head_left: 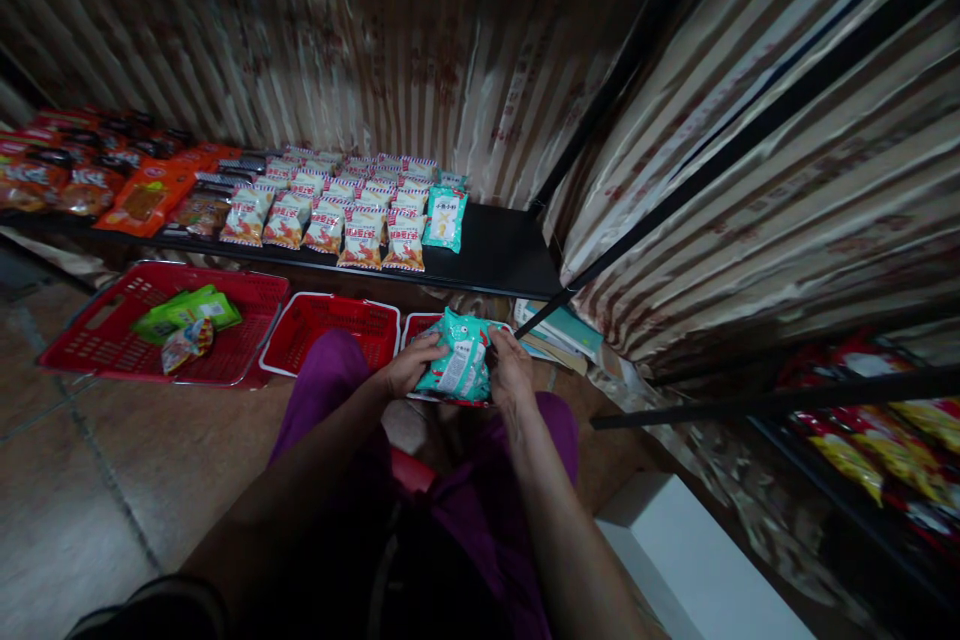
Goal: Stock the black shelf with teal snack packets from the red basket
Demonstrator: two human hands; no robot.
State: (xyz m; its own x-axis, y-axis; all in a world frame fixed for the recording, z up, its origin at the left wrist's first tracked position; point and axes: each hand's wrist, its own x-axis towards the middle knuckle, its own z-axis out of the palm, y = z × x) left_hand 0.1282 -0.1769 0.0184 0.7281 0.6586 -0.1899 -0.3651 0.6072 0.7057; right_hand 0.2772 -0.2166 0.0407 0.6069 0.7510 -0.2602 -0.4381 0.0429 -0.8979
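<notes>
A teal snack packet (463,360) is held between both hands, above a red basket with a white rim. My left hand (414,363) grips the packet's left side, and my right hand (511,362) is closed on its right edge. More teal packaging shows beneath it; whether that is held too I cannot make out. On the black shelf (510,245) ahead, another teal packet (446,218) stands at the right end of several rows of white and orange snack packets (364,235).
Orange-red packets (154,192) fill the shelf's left part. Below stand a large red basket (251,295) holding green packets (187,312) and a smaller red basket (330,308). Black shelf bars (637,245) slant across the right. A white box (712,560) sits at lower right, near red and yellow bags (870,420).
</notes>
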